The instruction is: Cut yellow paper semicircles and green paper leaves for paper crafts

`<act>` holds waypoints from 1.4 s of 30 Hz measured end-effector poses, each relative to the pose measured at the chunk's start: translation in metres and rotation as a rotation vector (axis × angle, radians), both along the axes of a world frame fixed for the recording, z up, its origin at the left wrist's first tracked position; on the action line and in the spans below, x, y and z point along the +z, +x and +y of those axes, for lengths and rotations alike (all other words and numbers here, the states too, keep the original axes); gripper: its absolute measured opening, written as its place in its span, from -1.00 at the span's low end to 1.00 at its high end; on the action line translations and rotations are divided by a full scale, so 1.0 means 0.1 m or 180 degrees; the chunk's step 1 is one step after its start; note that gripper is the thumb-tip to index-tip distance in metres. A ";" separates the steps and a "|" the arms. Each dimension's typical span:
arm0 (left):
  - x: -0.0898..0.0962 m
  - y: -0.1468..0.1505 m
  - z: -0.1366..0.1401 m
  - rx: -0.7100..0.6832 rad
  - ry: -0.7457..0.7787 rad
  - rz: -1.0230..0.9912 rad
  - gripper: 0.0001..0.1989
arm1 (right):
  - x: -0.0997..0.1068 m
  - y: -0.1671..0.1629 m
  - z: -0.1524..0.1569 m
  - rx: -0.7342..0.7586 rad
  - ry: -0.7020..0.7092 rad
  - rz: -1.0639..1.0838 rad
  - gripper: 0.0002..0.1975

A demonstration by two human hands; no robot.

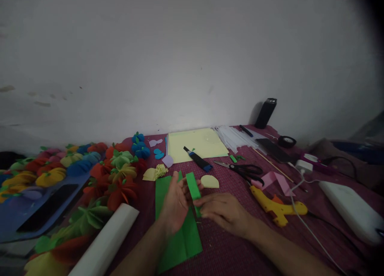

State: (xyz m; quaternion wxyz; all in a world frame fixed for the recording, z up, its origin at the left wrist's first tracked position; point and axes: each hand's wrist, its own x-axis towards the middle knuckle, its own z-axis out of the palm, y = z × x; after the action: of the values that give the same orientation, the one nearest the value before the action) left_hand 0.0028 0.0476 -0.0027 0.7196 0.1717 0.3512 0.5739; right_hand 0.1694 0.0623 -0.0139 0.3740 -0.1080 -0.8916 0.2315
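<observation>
A folded green paper strip is between my two hands, above the table. My right hand pinches its lower end between thumb and fingers. My left hand is turned palm up, its curled fingers around the back of the strip and its thumb standing apart. Under my left hand lies a larger green paper sheet with a crease. Just beyond the hands are a pale yellow paper half-circle, a blue-and-black cutter knife and black-handled scissors.
Colourful paper flowers crowd the left side, beside a white paper roll. Pale yellow sheets lie by the wall. On the right are a yellow glue gun, a pink ribbon, a white power bank, cables and a black bottle.
</observation>
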 end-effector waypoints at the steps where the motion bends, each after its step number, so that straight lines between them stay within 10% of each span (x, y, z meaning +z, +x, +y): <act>1: 0.00 0.02 -0.01 -0.0077 0.0040 0.0024 -0.56 | 0.00 0.00 0.01 -0.0084 0.0066 0.0042 -0.88; 20: -0.03 0.10 -0.03 0.0356 0.0127 0.0339 -0.78 | -0.04 -0.03 0.00 0.0106 0.0072 -0.0155 -0.84; 28: 0.03 0.06 -0.01 0.0729 0.0101 0.0402 -0.83 | 0.02 0.01 0.03 -0.0730 -0.2302 0.0711 -0.77; 32: 0.00 0.10 -0.04 0.0700 0.0144 0.0551 -0.79 | -0.05 -0.06 0.08 -0.0306 -0.3472 0.0342 -0.64; 42: -0.11 0.16 -0.05 0.0502 0.0360 0.0880 -0.71 | -0.18 -0.15 -0.01 0.0022 -0.4220 -0.0180 -0.63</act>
State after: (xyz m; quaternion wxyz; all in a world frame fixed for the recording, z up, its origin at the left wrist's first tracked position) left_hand 0.0192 0.0427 -0.0136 0.6064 0.2613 0.4263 0.6184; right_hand 0.1545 0.0609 -0.0317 0.2040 -0.3184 -0.5701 0.7293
